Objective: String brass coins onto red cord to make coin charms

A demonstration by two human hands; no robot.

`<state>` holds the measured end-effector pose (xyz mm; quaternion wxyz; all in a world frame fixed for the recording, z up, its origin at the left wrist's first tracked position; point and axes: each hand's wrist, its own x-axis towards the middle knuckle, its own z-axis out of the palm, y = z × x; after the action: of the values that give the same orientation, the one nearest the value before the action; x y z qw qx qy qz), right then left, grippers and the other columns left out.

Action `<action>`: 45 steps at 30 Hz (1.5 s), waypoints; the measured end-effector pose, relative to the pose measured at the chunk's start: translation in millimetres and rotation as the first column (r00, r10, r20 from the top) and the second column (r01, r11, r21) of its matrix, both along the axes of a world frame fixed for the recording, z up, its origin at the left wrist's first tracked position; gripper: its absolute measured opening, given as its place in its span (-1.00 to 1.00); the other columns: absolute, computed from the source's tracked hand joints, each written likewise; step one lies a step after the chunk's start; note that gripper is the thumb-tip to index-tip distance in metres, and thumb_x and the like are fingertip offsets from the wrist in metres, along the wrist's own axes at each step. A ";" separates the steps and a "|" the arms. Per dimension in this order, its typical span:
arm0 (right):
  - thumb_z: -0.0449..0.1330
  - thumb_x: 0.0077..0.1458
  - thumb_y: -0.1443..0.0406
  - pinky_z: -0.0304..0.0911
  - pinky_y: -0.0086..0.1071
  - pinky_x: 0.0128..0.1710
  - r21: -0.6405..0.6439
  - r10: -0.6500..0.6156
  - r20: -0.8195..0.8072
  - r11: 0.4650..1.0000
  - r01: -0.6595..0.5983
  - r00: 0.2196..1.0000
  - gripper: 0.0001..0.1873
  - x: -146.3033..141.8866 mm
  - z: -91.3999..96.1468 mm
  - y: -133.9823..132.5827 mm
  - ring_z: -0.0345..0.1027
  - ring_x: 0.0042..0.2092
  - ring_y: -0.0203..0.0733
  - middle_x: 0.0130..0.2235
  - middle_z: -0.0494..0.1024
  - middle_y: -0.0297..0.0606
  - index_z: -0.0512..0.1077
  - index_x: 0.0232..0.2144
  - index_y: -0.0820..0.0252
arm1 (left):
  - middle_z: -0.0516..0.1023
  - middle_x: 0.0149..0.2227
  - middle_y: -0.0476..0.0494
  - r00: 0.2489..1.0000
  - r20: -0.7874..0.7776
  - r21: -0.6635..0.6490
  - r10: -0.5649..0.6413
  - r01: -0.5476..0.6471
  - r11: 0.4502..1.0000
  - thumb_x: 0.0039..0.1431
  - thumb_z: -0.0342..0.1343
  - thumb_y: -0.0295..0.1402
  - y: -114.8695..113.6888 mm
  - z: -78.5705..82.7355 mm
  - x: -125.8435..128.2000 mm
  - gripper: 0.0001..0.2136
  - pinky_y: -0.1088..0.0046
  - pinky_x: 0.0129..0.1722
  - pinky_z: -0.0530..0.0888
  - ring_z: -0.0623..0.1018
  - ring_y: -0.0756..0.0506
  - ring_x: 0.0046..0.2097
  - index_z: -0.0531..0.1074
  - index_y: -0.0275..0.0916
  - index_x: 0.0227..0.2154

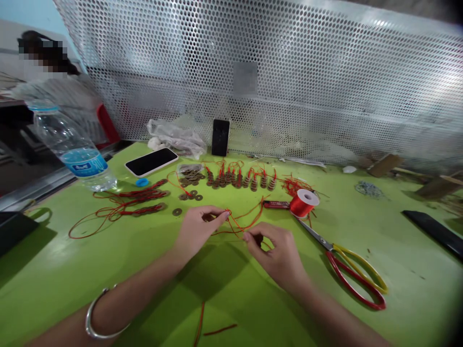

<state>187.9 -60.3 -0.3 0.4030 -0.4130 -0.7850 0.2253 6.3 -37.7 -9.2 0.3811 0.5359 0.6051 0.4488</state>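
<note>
My left hand [202,226] pinches a looped part of a red cord [237,224] between thumb and forefinger. To its right, my right hand [277,250] pinches the same cord lower down, so a short stretch runs between the two. Loose lengths of the cord trail behind the fingers over the green table. Just beyond my left hand lie a few round coins [191,195] with holes. Farther back stands a row of coin strings [238,179] tied with red cord. Whether a coin sits on the cord under my left fingers is hidden.
Right of my hands lie a red thread spool [302,203] and scissors [356,274] with red and yellow handles. At left are corded coin bundles [144,200], a water bottle [77,154] and a phone [152,162]. A perforated metal panel [275,96] stands behind; a person sits beyond, far left.
</note>
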 end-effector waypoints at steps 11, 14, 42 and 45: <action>0.14 0.03 0.41 0.31 -0.33 -0.10 -0.056 0.155 -0.079 0.986 -0.160 0.985 -0.86 3.9 -0.1 8.3 0.44 -0.11 -0.18 -0.13 0.54 -0.18 0.41 -0.53 0.17 | 0.52 -0.58 -0.10 0.960 0.111 -0.040 -0.256 0.261 0.964 -0.07 0.20 -0.22 -14.3 2.3 11.3 -0.81 0.51 -0.59 0.20 0.35 0.00 -0.58 0.58 -0.24 -0.50; 0.14 0.06 0.38 0.33 -0.32 -0.12 -0.052 0.132 -0.062 0.989 -0.135 0.989 -0.89 7.2 0.7 12.8 0.46 -0.12 -0.16 -0.16 0.57 -0.19 0.45 -0.47 0.15 | 0.47 -0.63 -0.06 0.951 0.161 -0.047 -0.262 0.273 0.961 -0.09 0.22 -0.21 -14.7 2.2 12.0 -0.81 0.52 -0.62 0.19 0.33 0.01 -0.60 0.56 -0.24 -0.51; 0.07 0.01 0.45 0.41 -0.29 -0.16 0.612 -0.285 0.071 0.769 0.183 0.956 -0.78 57.8 121.4 174.5 0.39 -0.08 -0.16 -0.17 0.52 -0.21 0.46 -0.31 0.17 | 0.40 -0.70 0.00 0.749 0.515 -0.172 -0.417 0.567 0.805 -0.23 0.35 -0.20 -16.7 9.4 4.6 -0.74 0.54 -0.62 0.16 0.27 0.09 -0.64 0.54 -0.32 -0.58; 0.05 0.02 0.46 0.30 -0.21 -0.04 0.572 -0.390 0.282 0.802 0.173 0.876 -0.75 52.0 114.0 185.9 0.33 -0.01 -0.09 -0.11 0.49 -0.15 0.45 -0.26 0.20 | 0.40 -0.71 0.01 0.723 0.537 -0.190 -0.434 0.605 0.773 -0.28 0.37 -0.19 -15.6 8.5 3.5 -0.71 0.56 -0.63 0.17 0.29 0.09 -0.65 0.53 -0.34 -0.57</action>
<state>239.8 125.6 113.8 0.3677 -0.4359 -0.8077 -0.1497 9.8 -53.3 -0.7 0.7157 0.4852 0.3875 0.3196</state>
